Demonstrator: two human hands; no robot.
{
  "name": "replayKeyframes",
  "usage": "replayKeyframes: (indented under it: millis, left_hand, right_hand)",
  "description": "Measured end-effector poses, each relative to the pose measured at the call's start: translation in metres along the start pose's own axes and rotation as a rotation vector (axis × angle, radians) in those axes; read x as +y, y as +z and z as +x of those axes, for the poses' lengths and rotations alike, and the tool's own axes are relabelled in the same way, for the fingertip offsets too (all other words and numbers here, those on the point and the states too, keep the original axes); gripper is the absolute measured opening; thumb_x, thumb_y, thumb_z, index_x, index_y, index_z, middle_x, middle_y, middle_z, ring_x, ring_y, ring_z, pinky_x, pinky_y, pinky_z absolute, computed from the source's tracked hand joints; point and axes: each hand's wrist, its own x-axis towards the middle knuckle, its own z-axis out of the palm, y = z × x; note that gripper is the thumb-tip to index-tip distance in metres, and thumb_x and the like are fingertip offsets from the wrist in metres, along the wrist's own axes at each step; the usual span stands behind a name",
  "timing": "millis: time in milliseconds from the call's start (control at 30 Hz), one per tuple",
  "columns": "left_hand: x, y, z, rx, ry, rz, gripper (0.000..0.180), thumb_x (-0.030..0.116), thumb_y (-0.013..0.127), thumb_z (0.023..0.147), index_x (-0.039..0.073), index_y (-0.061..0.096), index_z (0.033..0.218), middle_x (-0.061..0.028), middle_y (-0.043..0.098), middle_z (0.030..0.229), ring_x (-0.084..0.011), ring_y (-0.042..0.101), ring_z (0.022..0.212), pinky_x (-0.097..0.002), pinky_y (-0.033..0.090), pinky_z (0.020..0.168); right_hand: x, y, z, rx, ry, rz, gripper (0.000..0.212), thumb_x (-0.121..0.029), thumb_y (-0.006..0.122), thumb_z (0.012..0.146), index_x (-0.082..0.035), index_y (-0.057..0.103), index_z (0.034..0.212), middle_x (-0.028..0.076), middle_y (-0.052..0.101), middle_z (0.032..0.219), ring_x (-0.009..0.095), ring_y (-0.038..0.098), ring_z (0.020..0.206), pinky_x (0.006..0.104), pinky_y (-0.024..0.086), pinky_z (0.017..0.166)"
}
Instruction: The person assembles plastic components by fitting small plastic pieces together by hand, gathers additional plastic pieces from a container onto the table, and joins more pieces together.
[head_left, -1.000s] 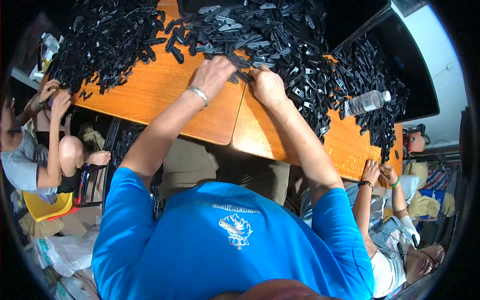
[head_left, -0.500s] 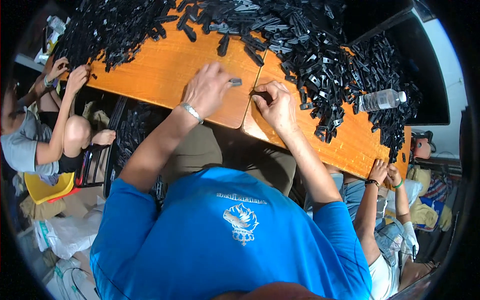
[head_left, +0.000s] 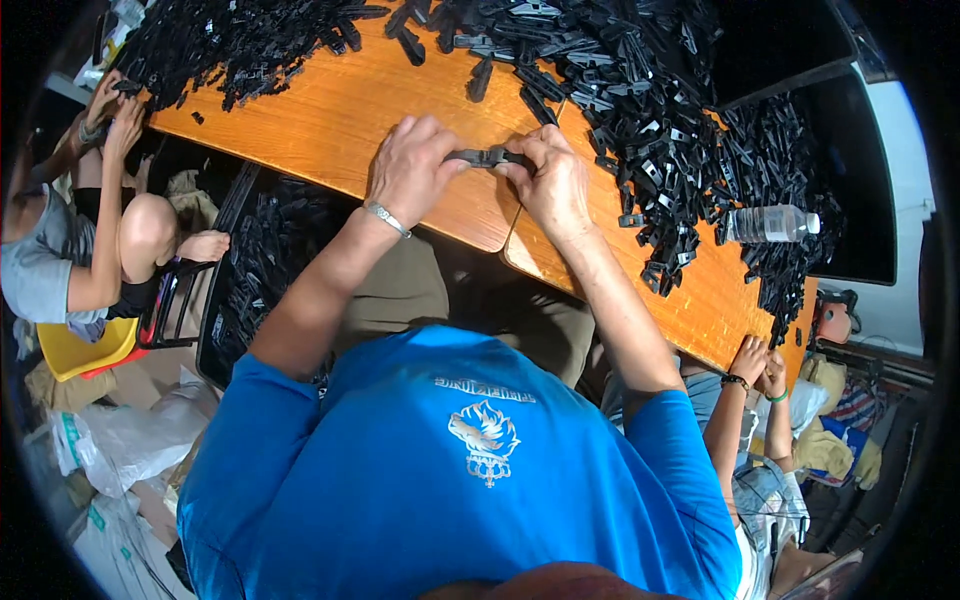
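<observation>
A long black plastic part, clip-like in shape, is held level just above the wooden table. My left hand pinches its left end between thumb and fingers. At the other end, my right hand is closed on the part, its fingers covering that end. The middle of the part shows between the two hands, where a raised bit stands out. Whether it is one piece or two joined pieces I cannot make out. Nearest beyond my hands lies a loose black part on the tabletop.
Heaps of black plastic parts cover the far and right side of the table. A clear bottle lies on the right heap. Black bins stand behind it. Co-workers' hands work at the left and right edges. A bin of black parts sits below left.
My hands, apart before, have come together on one black part. The small piece in my left hand now meets what my right hand holds. The view has shifted slightly.
</observation>
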Motion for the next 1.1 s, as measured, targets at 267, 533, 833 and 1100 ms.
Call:
replayKeyframes:
  millis: [267,533,833,1100]
  left_hand:
    - [0.004,0.002,0.005,-0.001,0.022,-0.014,0.018,0.008,0.082,0.087,0.005,0.074,0.102,-0.0099,0.063,0.103,-0.0344,0.062,0.104,-0.0461,0.053,0.089]
    - [-0.006,-0.007,0.002,-0.07,0.003,-0.014,0.016,0.008,0.08,0.088,0.005,0.072,0.101,-0.0126,0.064,0.103,-0.0375,0.064,0.104,-0.0483,0.053,0.088]
    - [-0.073,-0.174,-0.094,-0.358,-0.362,-0.215,0.042,-0.017,0.065,0.085,0.002,0.073,0.121,-0.0064,0.065,0.103,-0.0194,0.064,0.097,-0.03,0.052,0.089]
    - [-0.05,-0.06,0.002,-0.024,-0.321,-0.274,0.023,0.012,0.07,0.102,0.002,0.074,0.122,-0.0156,0.077,0.11,-0.0258,0.076,0.104,-0.0354,0.059,0.088]
  right_hand:
    - [0.018,-0.004,0.016,-0.077,-0.103,0.035,0.026,-0.007,0.091,0.075,-0.004,0.081,0.098,0.012,0.068,0.093,0.036,0.071,0.086,0.0455,0.056,0.074]
    - [0.01,0.016,0.034,-0.215,-0.283,0.072,0.024,-0.012,0.089,0.079,-0.008,0.081,0.101,0.01,0.068,0.092,0.035,0.07,0.088,0.0449,0.057,0.075]
    - [0.055,-0.065,-0.014,-0.016,-0.05,-0.232,0.015,-0.007,0.08,0.088,-0.009,0.08,0.103,0.01,0.071,0.104,0.034,0.074,0.086,0.043,0.062,0.073]
    - [0.095,-0.07,-0.008,-0.137,0.09,-0.529,0.017,-0.013,0.074,0.092,-0.008,0.076,0.108,0.018,0.071,0.107,0.043,0.074,0.093,0.0515,0.061,0.081]
